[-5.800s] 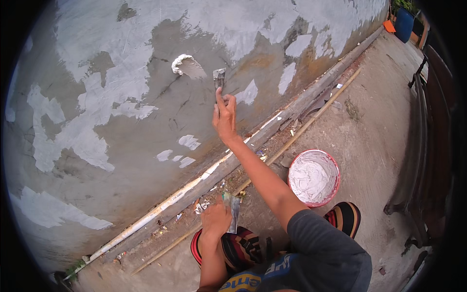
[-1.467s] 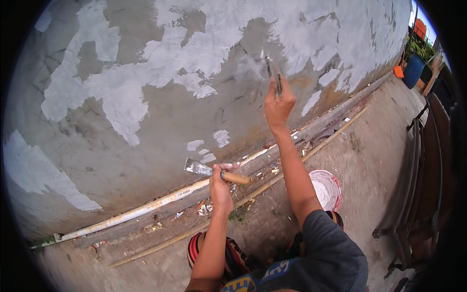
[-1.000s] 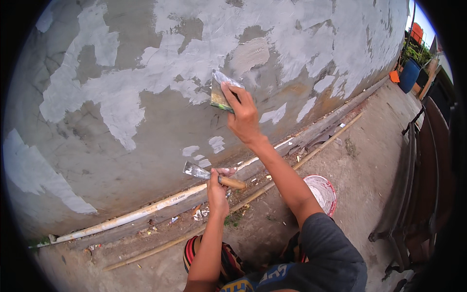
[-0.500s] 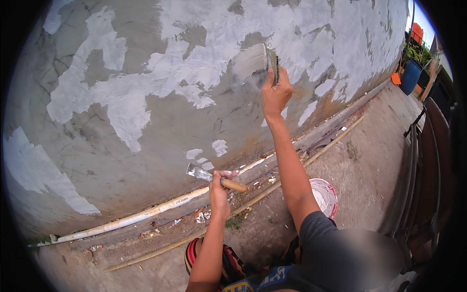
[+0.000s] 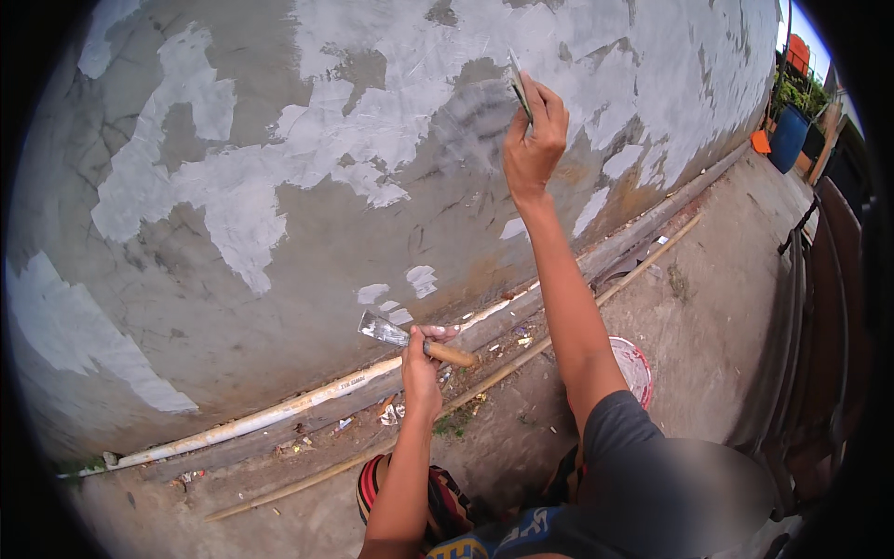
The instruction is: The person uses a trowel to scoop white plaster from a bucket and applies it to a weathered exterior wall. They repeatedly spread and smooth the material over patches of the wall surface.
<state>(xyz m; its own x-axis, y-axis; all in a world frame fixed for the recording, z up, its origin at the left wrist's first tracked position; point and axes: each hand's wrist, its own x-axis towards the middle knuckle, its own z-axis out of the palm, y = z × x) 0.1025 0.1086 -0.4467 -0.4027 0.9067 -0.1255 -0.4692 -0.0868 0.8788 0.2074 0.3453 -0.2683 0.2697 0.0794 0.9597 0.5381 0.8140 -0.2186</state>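
Note:
My right hand reaches up to the wall and grips a flat putty spreader, now seen almost edge-on. Its blade stands close to the wall; whether it touches cannot be made out. Around it, white filler covers the grey cement in uneven patches, with a thin smear just left of the hand. Lower down, my left hand is closed around a putty knife with a wooden handle. Whitish residue marks its metal blade, which points up and left, apart from the spreader.
A white pipe runs along the wall's foot, with a long bamboo pole on the ground beside it. Partly behind my right arm stands a filler-smeared bucket. Dark slatted furniture is at the right; a blue barrel stands farther off.
My right hand has moved slightly up, and the spreader has turned from showing its face to nearly edge-on. The wet filler streak beside it is now a thinner smear. My left hand barely moves.

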